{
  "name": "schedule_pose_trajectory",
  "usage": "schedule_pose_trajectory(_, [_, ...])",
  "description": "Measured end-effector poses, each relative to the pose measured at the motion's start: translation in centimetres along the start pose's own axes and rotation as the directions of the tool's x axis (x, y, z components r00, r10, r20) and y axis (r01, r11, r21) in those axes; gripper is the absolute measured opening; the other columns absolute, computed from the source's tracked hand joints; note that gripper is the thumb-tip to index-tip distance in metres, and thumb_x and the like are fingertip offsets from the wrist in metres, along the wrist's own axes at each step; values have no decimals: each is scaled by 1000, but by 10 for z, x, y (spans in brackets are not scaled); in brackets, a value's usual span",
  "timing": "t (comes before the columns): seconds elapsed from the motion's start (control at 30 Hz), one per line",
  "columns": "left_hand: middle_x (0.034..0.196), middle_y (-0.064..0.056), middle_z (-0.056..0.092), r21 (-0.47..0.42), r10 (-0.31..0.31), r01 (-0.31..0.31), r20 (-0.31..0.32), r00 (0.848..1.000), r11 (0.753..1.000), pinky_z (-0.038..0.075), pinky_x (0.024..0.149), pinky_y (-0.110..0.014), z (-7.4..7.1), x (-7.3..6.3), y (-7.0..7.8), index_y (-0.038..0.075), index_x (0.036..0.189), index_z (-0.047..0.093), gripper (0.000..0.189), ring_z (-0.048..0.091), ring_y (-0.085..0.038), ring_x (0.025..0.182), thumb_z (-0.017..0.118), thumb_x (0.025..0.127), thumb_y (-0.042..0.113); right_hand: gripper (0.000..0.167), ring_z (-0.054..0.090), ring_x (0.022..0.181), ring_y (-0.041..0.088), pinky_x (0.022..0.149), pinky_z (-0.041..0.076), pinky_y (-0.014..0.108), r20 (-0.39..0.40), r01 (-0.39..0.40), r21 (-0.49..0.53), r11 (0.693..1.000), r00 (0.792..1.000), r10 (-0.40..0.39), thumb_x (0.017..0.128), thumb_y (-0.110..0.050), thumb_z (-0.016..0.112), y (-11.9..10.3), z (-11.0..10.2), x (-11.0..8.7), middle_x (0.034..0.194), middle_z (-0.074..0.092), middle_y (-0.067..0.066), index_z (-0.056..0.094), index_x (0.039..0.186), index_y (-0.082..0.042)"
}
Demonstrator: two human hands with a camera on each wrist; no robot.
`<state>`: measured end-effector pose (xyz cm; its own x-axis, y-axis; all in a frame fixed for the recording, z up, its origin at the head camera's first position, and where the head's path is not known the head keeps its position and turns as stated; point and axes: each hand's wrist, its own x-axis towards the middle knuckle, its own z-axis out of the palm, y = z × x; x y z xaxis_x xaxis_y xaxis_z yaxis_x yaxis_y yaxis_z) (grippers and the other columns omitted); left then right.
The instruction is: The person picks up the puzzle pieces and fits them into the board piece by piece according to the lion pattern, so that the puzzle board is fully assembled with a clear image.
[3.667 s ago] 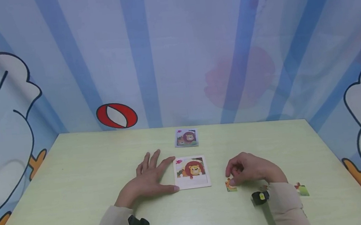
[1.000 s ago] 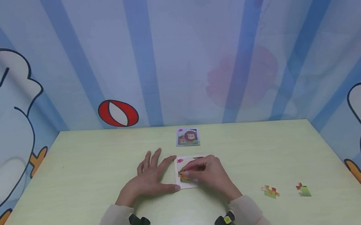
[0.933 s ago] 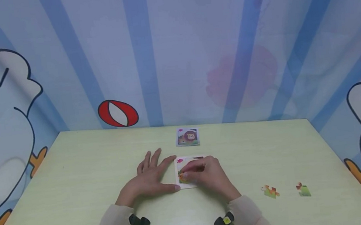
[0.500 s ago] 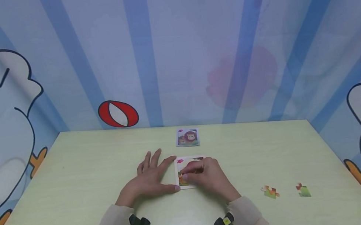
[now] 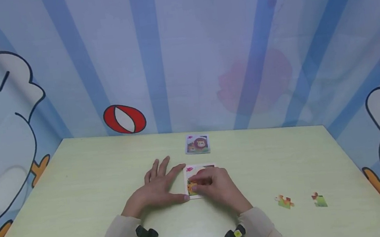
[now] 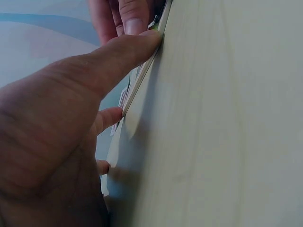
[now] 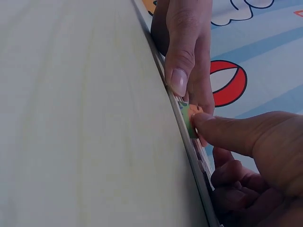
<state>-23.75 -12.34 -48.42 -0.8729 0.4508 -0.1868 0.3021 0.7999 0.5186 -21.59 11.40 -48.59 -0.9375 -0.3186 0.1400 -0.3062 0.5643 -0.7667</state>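
Note:
A small white-rimmed puzzle tray (image 5: 184, 174) with a lion picture lies mid-table in the head view. My left hand (image 5: 154, 191) is spread on its left, thumb tip at the lower left corner and index fingertip at the upper one. Over the tray, my right hand (image 5: 219, 187) pinches a jigsaw piece (image 5: 191, 189) between thumb and fingers at the lower left of the picture. The right wrist view shows that piece (image 7: 188, 120), orange and green, tilted up from the tray under the thumb. My right hand hides most of the picture.
Two loose jigsaw pieces lie to the right: an orange and green one (image 5: 284, 202) and a red and green one (image 5: 319, 200). Behind the tray is a lion picture card (image 5: 197, 144). A printed blue curtain (image 5: 190, 56) stands behind the table (image 5: 93, 164).
My right hand has picked up the piece right of the tray and carried it left over the tray. Lately it has shifted slightly toward the lower left corner. My left hand stays put.

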Motion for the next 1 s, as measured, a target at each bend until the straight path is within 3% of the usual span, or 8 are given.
schedule_pose_trajectory(0.4, [184, -14, 0, 0, -1, 1, 3, 1000, 1000, 3, 129, -78, 0, -1, 0, 37, 168, 33, 98, -12, -50, 168, 80, 85, 61, 22, 54, 76, 6, 66, 43, 19, 33, -4, -89, 996, 999, 7, 91, -14, 86, -1, 2, 1, 93, 75, -1, 86, 112, -11])
schedule_pose_trajectory(0.7, [183, -17, 2, -30, 22, -22, -8, 1000, 999, 1, 127, -81, -1, -3, 0, 35, 167, 35, 99, -9, -52, 167, 81, 84, 63, 26, 62, 86, 7, 74, 51, 19, 55, 2, -89, 996, 998, 3, 92, -18, 86, 0, 1, 1, 101, 81, 4, 83, 116, -10])
schedule_pose_trajectory(1.0, [182, -18, 3, -40, 30, -31, -13, 999, 999, 1, 126, -82, 0, -3, -1, 34, 167, 35, 99, -9, -54, 166, 80, 84, 64, 24, 66, 89, 8, 77, 52, 20, 35, 15, -86, 996, 999, -12, 91, -19, 87, 2, 4, 1, 100, 83, 2, 84, 113, -11])
